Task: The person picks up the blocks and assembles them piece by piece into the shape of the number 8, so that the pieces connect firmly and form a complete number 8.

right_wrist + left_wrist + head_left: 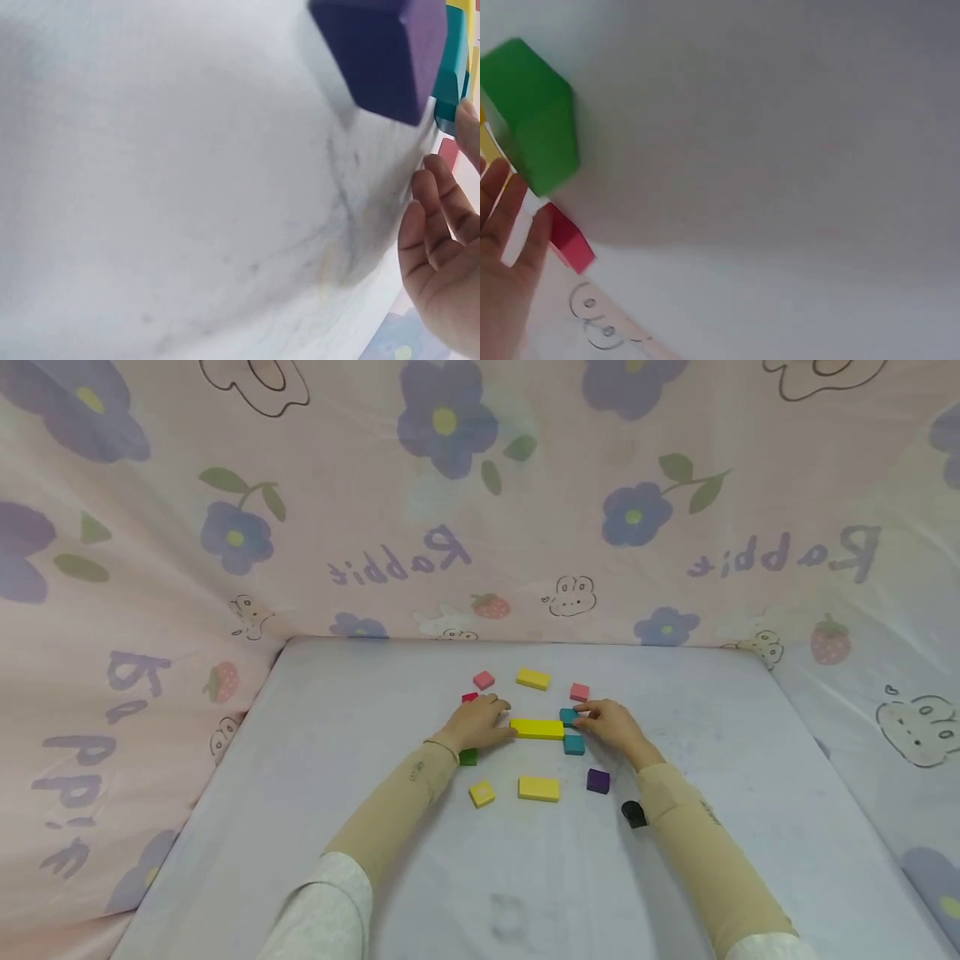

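Around the left end of a long yellow block (537,729) my left hand (478,722) is spread, its thumb tip right at that end. A green block (468,757) and a red block (470,697) show partly from beneath this hand; the left wrist view shows the green block (536,120) standing beside the straight fingers. My right hand (613,725) pinches the right side of a teal block (568,717) between thumb and forefinger, at the yellow block's right end. Just below sits a second teal block (573,745). In the right wrist view the other fingers (431,225) curve loosely.
Farther back lie a pink block (483,680), a yellow block (533,679) and another pink block (580,692). Nearer are a yellow square block (482,793), a yellow rectangular block (538,789), a purple block (597,781) and a black piece (633,814) beside the right sleeve. Patterned cloth (525,568) surrounds the table.
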A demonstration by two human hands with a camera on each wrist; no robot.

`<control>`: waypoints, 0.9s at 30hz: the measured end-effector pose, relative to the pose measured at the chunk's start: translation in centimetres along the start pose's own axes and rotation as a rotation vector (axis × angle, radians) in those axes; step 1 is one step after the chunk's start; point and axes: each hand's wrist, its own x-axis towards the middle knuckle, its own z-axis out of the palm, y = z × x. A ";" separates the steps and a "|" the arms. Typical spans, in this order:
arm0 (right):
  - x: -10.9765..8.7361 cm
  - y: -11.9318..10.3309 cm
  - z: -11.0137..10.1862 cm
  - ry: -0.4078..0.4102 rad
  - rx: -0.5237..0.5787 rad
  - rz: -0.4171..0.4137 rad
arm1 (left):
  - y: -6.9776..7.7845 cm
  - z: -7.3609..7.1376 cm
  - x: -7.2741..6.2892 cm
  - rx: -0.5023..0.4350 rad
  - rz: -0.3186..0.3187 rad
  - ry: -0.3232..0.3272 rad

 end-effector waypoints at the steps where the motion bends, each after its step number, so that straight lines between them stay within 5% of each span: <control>1: 0.0 -0.1 0.0 0.000 -0.001 0.001 | -0.2 -0.1 -0.1 -0.004 0.002 0.027; 10: -0.2 -0.1 -0.1 0.007 0.002 0.007 | -2.0 -1.9 -1.0 0.013 -0.089 0.243; 17: 0.1 -0.2 0.1 -0.007 0.018 0.033 | -3.8 -1.8 -1.3 0.064 -0.213 0.209; 27: 0.0 0.1 0.1 0.002 0.019 0.024 | -4.9 -2.2 -1.5 0.151 -0.219 0.157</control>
